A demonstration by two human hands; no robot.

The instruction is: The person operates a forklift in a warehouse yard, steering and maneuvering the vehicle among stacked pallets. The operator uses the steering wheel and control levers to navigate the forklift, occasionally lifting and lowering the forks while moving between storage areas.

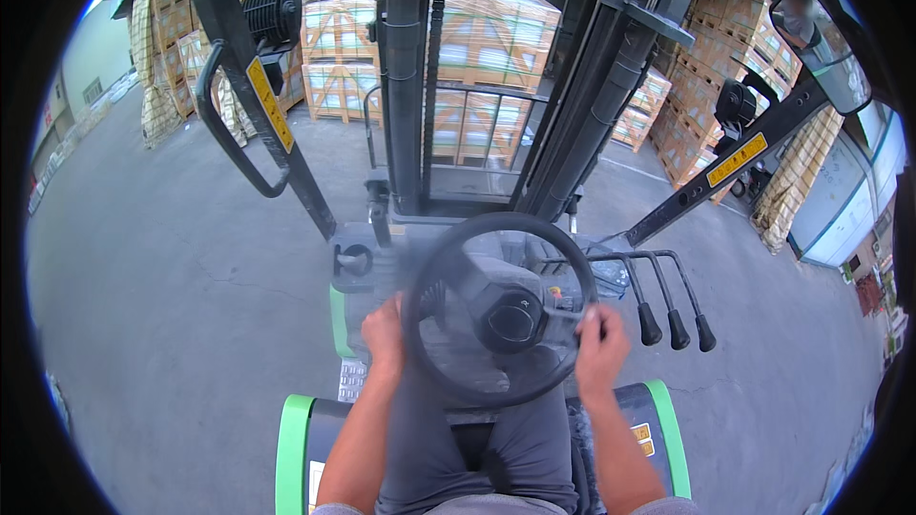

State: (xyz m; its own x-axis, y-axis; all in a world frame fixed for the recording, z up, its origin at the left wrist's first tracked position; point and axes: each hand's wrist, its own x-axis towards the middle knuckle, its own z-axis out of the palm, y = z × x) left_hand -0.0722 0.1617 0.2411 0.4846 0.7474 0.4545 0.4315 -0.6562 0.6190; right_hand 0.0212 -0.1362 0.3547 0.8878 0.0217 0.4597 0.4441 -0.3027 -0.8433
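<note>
I sit at a forklift's black steering wheel [513, 320], with its hub facing me and its left part smeared by motion. Against the left rim is my left hand [385, 336], its fingers curled in and partly hidden at the wheel. On the opposite side my right hand [602, 341] wraps round the right rim, thumb up. To the right of that hand stand three control levers [678, 328] with black knobs; neither hand touches them. Below the wheel my legs in grey trousers [448, 448] show between the green-edged side panels.
Ahead rises the dark mast [405, 95], with stacked wooden crates [496, 38] behind it. Cab posts [272, 100] slant up on both sides, and a mirror [821, 48] hangs at upper right. Grey paved ground [191, 324] surrounds the truck. A checked curtain [800, 181] hangs right.
</note>
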